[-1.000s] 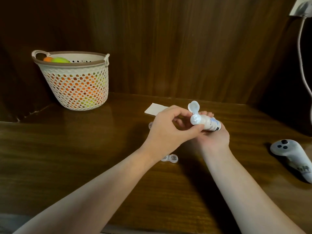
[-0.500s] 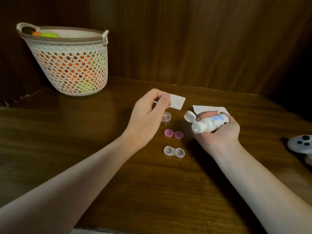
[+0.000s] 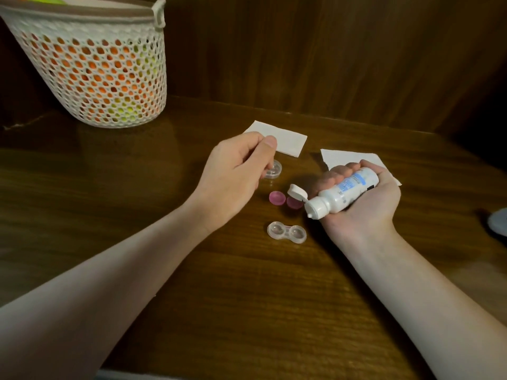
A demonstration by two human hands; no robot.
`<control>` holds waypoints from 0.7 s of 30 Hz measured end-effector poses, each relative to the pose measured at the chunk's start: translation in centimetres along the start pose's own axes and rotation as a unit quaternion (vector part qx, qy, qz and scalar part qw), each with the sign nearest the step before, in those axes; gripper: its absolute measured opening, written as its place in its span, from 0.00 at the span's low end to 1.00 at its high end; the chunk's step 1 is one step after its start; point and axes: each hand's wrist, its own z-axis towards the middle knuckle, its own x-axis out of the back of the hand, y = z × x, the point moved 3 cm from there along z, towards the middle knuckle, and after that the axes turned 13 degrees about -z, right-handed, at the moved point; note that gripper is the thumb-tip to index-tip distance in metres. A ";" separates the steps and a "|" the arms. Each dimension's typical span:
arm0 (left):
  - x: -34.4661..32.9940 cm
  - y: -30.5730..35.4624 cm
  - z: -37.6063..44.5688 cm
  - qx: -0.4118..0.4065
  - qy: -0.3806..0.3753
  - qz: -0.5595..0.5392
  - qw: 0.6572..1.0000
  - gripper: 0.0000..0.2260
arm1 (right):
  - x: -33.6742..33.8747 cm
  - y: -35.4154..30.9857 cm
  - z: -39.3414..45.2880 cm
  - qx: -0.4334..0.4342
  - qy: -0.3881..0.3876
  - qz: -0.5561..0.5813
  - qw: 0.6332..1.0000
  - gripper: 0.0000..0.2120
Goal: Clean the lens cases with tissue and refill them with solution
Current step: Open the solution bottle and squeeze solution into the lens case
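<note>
My left hand has left the solution bottle, whose flip cap it has just opened, and now closes thumb and fingers on the far clear lens case by the folded tissue. My right hand keeps the bottle wrapped in curled fingers, nozzle tilted down-left. I judge refilling begins here; the near lens case sits open beside 2 pink caps.

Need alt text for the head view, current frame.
Right hand holds a white solution bottle with its flip cap open, tilted above a clear two-well lens case on a wooden table. Left hand grips a second clear case, beside two pink caps and two tissues.
</note>
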 end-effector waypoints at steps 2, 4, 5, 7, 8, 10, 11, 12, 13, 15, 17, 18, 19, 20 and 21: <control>0.2 0.0 0.1 0.006 0.001 -0.001 1.000 0.17 | 0.0 0.0 0.1 0.012 -0.004 -0.017 1.000 0.15; 0.4 -0.2 0.2 0.011 0.003 0.000 1.000 0.16 | -0.1 0.2 0.1 0.020 -0.009 -0.029 0.999 0.14; 0.4 -0.2 0.2 0.014 0.003 0.003 1.000 0.16 | -0.2 0.3 0.1 0.022 -0.014 -0.037 0.999 0.12; 0.3 -0.3 0.2 0.015 -0.004 0.015 1.000 0.16 | -0.4 0.5 0.1 0.028 -0.024 -0.053 0.998 0.10; 0.1 -0.4 0.2 0.015 -0.011 0.022 1.000 0.16 | -0.5 0.5 0.1 0.032 -0.029 -0.059 0.997 0.09; -0.2 -0.5 0.2 0.020 -0.028 0.030 0.999 0.16 | -0.6 0.5 0.0 0.037 -0.036 -0.068 0.996 0.10; -0.4 -0.6 0.2 0.023 -0.036 0.031 0.999 0.16 | -0.6 0.5 -0.1 0.038 -0.038 -0.074 0.996 0.10; -0.4 -0.7 0.2 0.026 -0.043 0.033 0.998 0.15 | -0.6 0.5 -0.1 0.040 -0.041 -0.080 0.995 0.11; -0.5 -0.8 0.3 0.028 -0.047 0.037 0.998 0.15 | -0.6 0.5 -0.1 0.041 -0.044 -0.086 0.995 0.13; -0.6 -1.1 0.3 0.030 -0.052 0.049 0.997 0.14 | -0.6 0.5 -0.2 0.043 -0.049 -0.097 0.993 0.15; -0.6 -1.3 0.4 0.036 -0.053 0.055 0.996 0.11 | -0.7 0.6 -0.2 0.046 -0.054 -0.107 0.992 0.16; -0.6 -1.3 0.5 0.038 -0.051 0.054 0.996 0.10 | -0.7 0.6 -0.2 0.047 -0.056 -0.110 0.991 0.16; -0.5 -1.4 0.5 0.040 -0.048 0.054 0.997 0.09 | -0.7 0.7 -0.3 0.048 -0.059 -0.111 0.991 0.16; -0.4 -1.5 0.5 0.041 -0.046 0.054 0.997 0.09 | -0.8 0.7 -0.4 0.049 -0.062 -0.111 0.991 0.14; -0.3 -1.5 0.6 0.042 -0.044 0.055 0.997 0.08 | -0.8 0.7 -0.4 0.050 -0.066 -0.111 0.990 0.13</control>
